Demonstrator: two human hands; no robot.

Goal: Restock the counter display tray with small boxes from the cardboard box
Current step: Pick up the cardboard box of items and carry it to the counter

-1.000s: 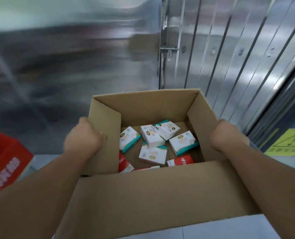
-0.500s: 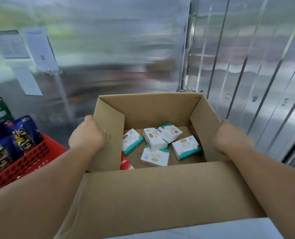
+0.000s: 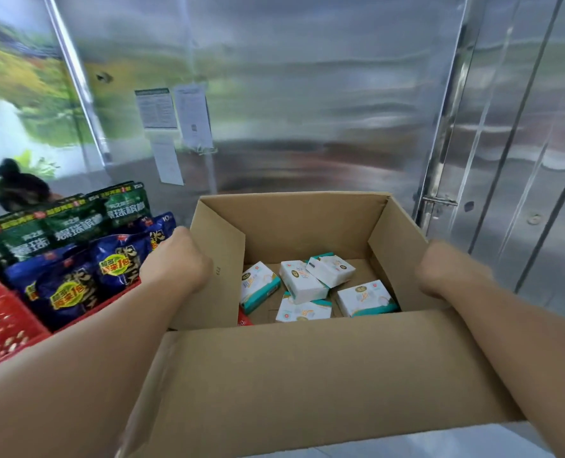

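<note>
The left hand point(image 3: 175, 259) grips the left side flap of the cardboard box point(image 3: 307, 375), fingers curled over its outer face; the right hand point(image 3: 449, 269) clasps the right side the same way (its fingertips are hidden behind the flap). Inside, five white-and-teal small boxes point(image 3: 302, 284) lie jumbled on the bottom, with a red pack point(image 3: 244, 320) at the near left corner. Left of the box, a red crate point(image 3: 7, 322) holds blue and green snack bags point(image 3: 76, 259). Behind stands a steel wall point(image 3: 307, 110).

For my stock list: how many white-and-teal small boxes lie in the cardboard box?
5: left, middle, back, right, front. The near flap may hide more.
</note>
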